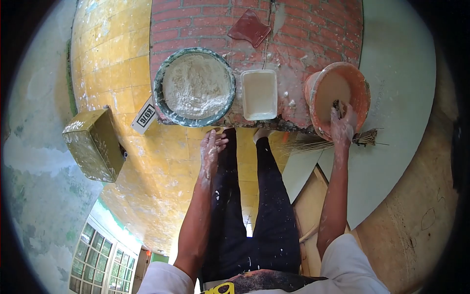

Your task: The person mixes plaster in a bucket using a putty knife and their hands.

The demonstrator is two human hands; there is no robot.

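Note:
My right hand (342, 123) reaches over the near rim of an orange bucket (363, 100) that holds cloudy, beige water. Its fingers close round a small dark object (336, 104) at the water; its kind is too small to make out. Wet white residue coats that hand. My left hand (212, 143), smeared with white, hangs in front of a dark green basin (159, 90) heaped with whitish powder (198, 85). Its fingers are loosely bent and apart, with nothing in them. Between basin and bucket stands a white rectangular tub (259, 116) with pale contents.
The containers stand on a red brick-patterned surface (171, 22), where a dark red plastic piece (249, 28) lies. A twig broom (313, 145) lies below the bucket. On the left are a tin container (95, 144) and a "K9/G" card (144, 116). Pale board (399, 98) is at right.

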